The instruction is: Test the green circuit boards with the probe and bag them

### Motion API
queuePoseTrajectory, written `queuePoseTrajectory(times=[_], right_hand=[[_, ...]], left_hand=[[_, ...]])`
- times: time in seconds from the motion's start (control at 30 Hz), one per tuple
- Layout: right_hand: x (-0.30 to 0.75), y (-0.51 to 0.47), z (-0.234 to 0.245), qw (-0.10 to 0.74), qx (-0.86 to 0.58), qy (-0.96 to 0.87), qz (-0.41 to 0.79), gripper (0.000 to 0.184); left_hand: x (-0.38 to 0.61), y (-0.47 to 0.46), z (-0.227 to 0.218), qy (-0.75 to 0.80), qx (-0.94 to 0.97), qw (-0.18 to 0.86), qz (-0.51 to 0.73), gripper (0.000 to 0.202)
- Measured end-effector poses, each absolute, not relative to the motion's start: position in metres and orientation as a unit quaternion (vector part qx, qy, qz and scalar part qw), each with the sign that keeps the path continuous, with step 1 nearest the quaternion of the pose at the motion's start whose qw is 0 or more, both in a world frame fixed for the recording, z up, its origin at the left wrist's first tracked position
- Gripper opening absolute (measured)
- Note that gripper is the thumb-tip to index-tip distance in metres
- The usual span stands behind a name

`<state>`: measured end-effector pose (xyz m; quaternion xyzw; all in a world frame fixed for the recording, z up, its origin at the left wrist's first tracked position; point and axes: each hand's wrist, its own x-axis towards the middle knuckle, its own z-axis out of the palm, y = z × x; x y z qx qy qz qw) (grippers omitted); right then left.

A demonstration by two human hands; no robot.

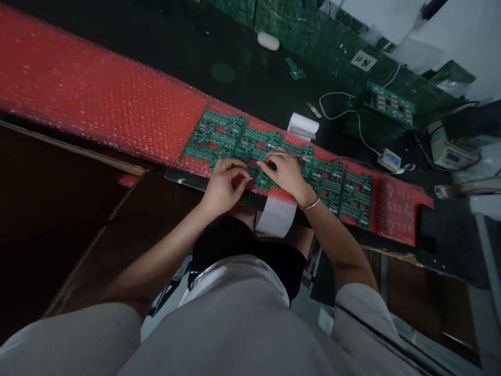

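Several green circuit boards [213, 134] lie in a row on red bubble wrap. Over the near edge of the middle boards is my left hand [226, 187], its thumb and index finger pinched together. A tiny white speck shows at those fingertips, too small to name. Just to the right, my right hand [286, 171] is over the boards with its fingers curled and the thumb close to the index finger. Whatever its fingertips hold, if anything, is hidden. Below it, a sheet of white labels [277, 215] hangs over the table edge.
Red bubble wrap [129, 94] runs along the dark table [156, 31]. Behind the boards are a white roll [303, 125], a small knife [313, 110], a cable with a white box [389, 160], stacked boards [385, 112] and a white oval object [268, 41]. A dark phone-like object [426, 227] sits right.
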<state>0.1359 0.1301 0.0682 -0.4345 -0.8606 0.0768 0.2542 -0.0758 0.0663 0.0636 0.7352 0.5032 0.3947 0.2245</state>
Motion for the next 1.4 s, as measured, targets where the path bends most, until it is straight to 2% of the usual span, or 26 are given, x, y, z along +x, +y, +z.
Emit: queuePoseTrajectory(times=[0.27, 0.53, 1.03, 1.2, 1.4], right_hand=[[0.138, 0.139, 0.059, 0.282, -0.44, -0.843, 0.125, 0.041], [0.138, 0.141, 0.05, 0.3, -0.44, -0.838, 0.118, 0.039], [0.138, 0.14, 0.05, 0.291, -0.446, -0.839, 0.112, 0.038], [0.136, 0.139, 0.052, 0.292, -0.45, -0.836, 0.115, 0.039], [0.138, 0.136, 0.06, 0.294, -0.439, -0.84, 0.123, 0.037]], left_hand=[[-0.071, 0.072, 0.062, 0.484, 0.761, 0.232, 0.364, 0.012], [-0.058, 0.082, 0.057, 0.493, 0.782, 0.208, 0.321, 0.013], [-0.048, 0.082, 0.054, 0.52, 0.776, 0.161, 0.32, 0.01], [-0.055, 0.065, 0.047, 0.471, 0.806, 0.134, 0.332, 0.021], [-0.064, 0.057, 0.027, 0.443, 0.827, 0.122, 0.324, 0.023]])
